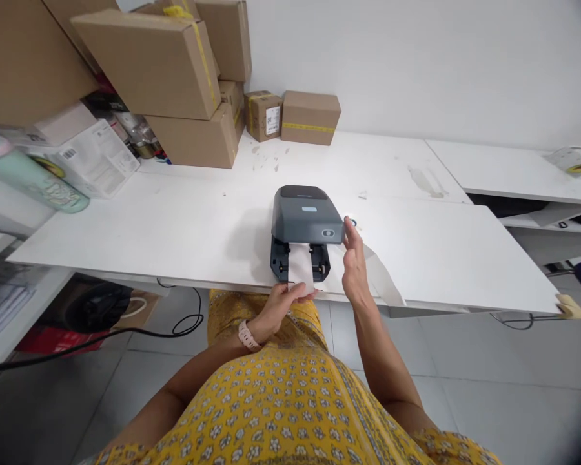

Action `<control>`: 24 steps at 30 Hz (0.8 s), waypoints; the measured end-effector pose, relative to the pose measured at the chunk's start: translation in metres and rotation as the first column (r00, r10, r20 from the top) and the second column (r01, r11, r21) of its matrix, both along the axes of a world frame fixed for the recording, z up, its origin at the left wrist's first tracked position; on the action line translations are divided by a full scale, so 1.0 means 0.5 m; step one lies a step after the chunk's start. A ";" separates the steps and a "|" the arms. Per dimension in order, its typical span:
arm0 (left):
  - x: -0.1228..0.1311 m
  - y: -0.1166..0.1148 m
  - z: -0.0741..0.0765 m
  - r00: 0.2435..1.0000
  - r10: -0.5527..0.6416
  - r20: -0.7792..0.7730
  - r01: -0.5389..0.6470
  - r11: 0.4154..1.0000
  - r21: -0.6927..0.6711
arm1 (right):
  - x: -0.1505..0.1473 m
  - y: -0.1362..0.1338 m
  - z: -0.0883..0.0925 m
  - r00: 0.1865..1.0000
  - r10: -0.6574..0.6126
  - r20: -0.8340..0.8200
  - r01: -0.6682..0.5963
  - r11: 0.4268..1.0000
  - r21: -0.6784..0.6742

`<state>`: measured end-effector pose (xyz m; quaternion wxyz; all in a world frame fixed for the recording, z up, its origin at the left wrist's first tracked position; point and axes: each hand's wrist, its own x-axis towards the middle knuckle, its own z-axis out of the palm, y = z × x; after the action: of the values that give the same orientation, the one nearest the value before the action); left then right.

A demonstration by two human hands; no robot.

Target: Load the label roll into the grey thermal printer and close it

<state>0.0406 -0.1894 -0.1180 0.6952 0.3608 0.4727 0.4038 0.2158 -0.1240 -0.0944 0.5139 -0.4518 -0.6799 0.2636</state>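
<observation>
A white table [198, 226] ran along the wall, cardboard boxes [145, 68] piled beyond the hands and off to their left. The dark grey printer [304, 218] sat just past the left hand [277, 307], its lid raised off the base. That hand had thumb and fingers closed on the white paper strip [300, 261] hanging from the printer's front. The right hand [356, 266], fingers nearly straight and gripping nothing, rested against the lid's right side.

The green bottle [33, 177] is cut by the view's left border; the paper strip [301, 259] is partly covered by the left hand [275, 310].
</observation>
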 end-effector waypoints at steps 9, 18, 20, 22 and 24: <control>-0.112 0.024 0.053 0.954 0.212 -0.210 -0.132 0.932 0.338 | -0.059 0.181 0.078 0.995 -0.084 -0.049 0.092 0.973 0.211; -0.128 0.237 0.016 0.828 0.411 -0.381 -0.133 0.804 0.580 | -0.062 0.397 0.153 0.937 -0.190 0.291 0.101 0.950 0.295; -0.118 0.260 0.007 0.841 0.378 -0.386 -0.126 0.832 0.541 | -0.058 0.399 0.161 0.934 -0.220 0.282 0.128 0.942 0.311; -0.111 0.270 0.003 0.838 0.361 -0.410 -0.122 0.855 0.504 | -0.050 0.365 0.157 0.932 -0.266 0.246 0.176 0.926 0.335; -0.108 0.271 0.001 0.821 0.339 -0.459 -0.090 0.871 0.483 | -0.041 0.308 0.141 0.935 -0.247 0.254 0.161 0.935 0.316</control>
<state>-0.0134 -0.0542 -0.1173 0.3860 0.5484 0.5802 0.4622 0.1953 0.0299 -0.0241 0.4945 -0.4739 -0.7278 0.0366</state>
